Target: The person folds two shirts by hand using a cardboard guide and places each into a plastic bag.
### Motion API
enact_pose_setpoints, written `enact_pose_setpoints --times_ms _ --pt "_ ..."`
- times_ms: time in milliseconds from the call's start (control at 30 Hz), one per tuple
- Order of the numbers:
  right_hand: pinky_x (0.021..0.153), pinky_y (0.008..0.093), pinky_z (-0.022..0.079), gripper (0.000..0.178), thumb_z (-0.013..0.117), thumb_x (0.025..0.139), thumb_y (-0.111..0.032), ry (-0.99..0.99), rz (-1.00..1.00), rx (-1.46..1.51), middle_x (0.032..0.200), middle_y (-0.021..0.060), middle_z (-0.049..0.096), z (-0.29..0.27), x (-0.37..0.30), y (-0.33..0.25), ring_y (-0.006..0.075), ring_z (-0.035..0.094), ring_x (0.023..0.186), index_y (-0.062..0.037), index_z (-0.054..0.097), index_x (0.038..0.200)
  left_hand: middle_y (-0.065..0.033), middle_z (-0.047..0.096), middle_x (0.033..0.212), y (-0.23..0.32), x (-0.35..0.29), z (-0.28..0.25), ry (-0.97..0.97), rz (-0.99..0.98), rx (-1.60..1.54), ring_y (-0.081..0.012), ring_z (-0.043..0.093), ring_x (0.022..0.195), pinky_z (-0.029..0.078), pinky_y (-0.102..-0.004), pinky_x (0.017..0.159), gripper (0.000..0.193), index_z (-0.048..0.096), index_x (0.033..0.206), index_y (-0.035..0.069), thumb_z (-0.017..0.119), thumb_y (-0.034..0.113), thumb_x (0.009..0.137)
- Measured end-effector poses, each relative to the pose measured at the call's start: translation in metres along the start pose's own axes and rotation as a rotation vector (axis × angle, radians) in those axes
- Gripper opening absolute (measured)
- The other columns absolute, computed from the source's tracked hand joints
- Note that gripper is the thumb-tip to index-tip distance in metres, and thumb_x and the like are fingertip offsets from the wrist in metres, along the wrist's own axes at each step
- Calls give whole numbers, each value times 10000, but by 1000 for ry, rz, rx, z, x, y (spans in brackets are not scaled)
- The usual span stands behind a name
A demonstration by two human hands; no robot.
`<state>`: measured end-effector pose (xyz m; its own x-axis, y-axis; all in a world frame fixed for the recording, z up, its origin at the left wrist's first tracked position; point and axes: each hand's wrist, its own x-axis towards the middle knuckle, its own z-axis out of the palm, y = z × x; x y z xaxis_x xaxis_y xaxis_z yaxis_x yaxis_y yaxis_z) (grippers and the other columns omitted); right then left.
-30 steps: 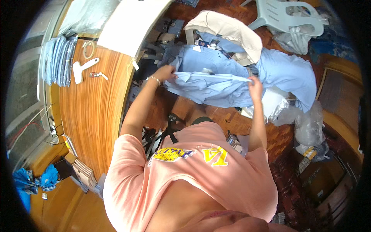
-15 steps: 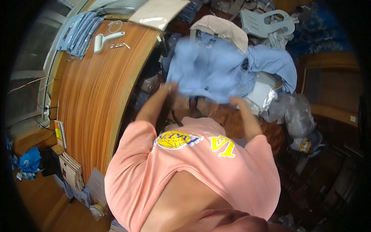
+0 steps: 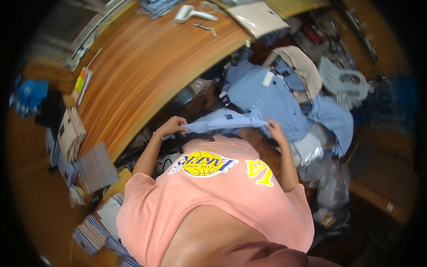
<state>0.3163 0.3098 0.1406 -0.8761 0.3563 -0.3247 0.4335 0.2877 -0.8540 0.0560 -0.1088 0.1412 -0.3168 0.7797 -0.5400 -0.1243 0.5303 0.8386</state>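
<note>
A light blue shirt [image 3: 218, 123] is stretched sideways in front of my chest, a small dark label on its taut upper band. My left hand [image 3: 171, 126] pinches one end of that band, and my right hand [image 3: 274, 129] grips the other end. Just beyond lies more blue cloth [image 3: 267, 95], spread in loose folds with a white tag on it. Whether it is one piece with the held shirt, I cannot tell. The held shirt's lower part is mostly hidden.
To the left stands a wood-grain table [image 3: 151, 66] with a white handheld tool [image 3: 193, 14] and a beige packaged garment [image 3: 258, 18]. A beige cloth [image 3: 307, 71] and a grey plastic stool [image 3: 342, 80] are beyond the blue cloth. Clear plastic bags [image 3: 331, 182] lie at right.
My view has turned, shifting the table to the right in the picture. The blurred blue cloth has settled, and both hands now stretch a shirt band between them.
</note>
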Motion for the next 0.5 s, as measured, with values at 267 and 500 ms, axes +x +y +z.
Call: enact_pose_setpoints --times_ms 267,500 --pt "744 316 433 137 599 773 -67 -1 -370 -392 835 116 612 -24 6 -155 242 559 807 20 612 878 -40 602 793 105 -130 -44 608 383 170 -118 548 738 443 -236 656 122 642 828 -24 665 75 760" --pt "738 216 383 125 501 876 -52 345 -754 -62 887 -2 527 -65 15 -321 95 472 818 2 538 983 -48 619 891 230 -184 -123 1022 772 732 -141 571 821 455 -256 730 126 654 881 6 636 58 767"
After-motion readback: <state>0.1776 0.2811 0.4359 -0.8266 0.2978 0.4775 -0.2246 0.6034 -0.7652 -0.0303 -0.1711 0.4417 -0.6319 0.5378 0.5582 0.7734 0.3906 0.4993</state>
